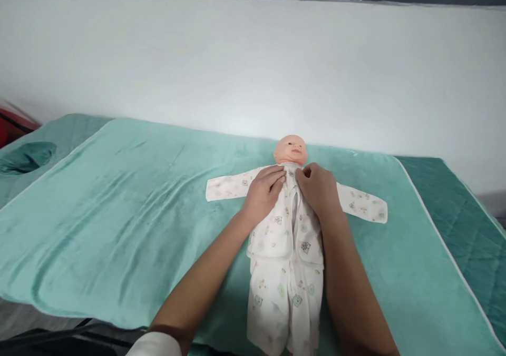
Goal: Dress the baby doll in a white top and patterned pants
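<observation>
A baby doll (291, 149) lies on its back, its head toward the wall. It is dressed in a white printed baby jacket (272, 235) and matching trousers (269, 303). The jacket's long sleeves stretch out to both sides, and its front is parted by a narrow gap down the middle. My left hand (264, 195) rests on the chest with its fingers stretched out flat. Beside it, my right hand (319, 188) has thumb and fingers pinched together on the jacket's front edge just below the neck. The curled fingers hide exactly what lies in the pinch.
A light green blanket (158, 187), wrinkled on the left, spreads under the doll. Beneath it shows a darker green quilted cover (466, 229) on the right. A white wall (237, 61) rises behind. Something red (11, 127) is at the far left edge.
</observation>
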Demonstrator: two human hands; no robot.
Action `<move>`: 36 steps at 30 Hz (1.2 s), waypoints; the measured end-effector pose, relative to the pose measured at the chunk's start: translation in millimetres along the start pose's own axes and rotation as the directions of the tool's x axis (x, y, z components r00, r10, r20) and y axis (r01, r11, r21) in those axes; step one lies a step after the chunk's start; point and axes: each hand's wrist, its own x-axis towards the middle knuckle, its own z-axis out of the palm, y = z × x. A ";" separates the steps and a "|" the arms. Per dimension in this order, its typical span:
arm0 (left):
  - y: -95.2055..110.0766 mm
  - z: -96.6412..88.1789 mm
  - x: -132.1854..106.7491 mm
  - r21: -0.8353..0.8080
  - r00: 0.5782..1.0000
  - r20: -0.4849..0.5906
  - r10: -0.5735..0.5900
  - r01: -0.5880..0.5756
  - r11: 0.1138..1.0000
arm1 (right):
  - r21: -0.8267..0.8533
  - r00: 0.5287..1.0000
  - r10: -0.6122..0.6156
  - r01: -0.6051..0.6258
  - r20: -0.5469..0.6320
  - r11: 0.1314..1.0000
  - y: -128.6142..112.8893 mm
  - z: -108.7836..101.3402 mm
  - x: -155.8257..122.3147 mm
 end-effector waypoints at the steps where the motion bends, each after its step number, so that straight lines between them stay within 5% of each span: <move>1: 2.3 2.8 5.3 -0.008 1.000 -0.008 0.004 -0.004 1.000 | 0.047 1.000 0.010 -0.011 0.015 0.999 1.9 -0.5 0.6; 8: 20.7 6.6 29.6 -0.007 0.989 -0.021 -0.144 0.144 0.990 | 0.450 0.978 0.171 -0.206 0.116 0.869 11.6 -3.0 3.8; 13: 29.8 1.0 38.7 0.034 0.937 0.074 -0.340 0.339 0.940 | 0.476 0.975 0.164 -0.217 0.151 0.852 10.7 -3.9 1.5; 18: 28.6 1.7 44.6 -0.200 0.894 0.129 -0.429 0.448 0.872 | 0.514 0.974 0.158 -0.222 0.164 0.829 12.2 -4.4 -3.2; 25: 22.2 15.4 47.3 -0.447 0.906 0.126 -0.405 0.416 0.792 | 0.730 0.973 0.164 -0.231 0.163 0.643 18.7 1.7 -5.8; 29: 18.0 15.0 42.3 -0.493 0.879 0.159 -0.449 0.465 0.735 | 0.701 0.978 0.123 -0.208 0.171 0.682 18.9 2.4 -6.0; 36: 11.3 14.3 38.5 -0.523 0.898 0.185 -0.399 0.433 0.734 | 0.667 0.965 0.115 -0.248 0.237 0.703 17.6 1.3 -5.4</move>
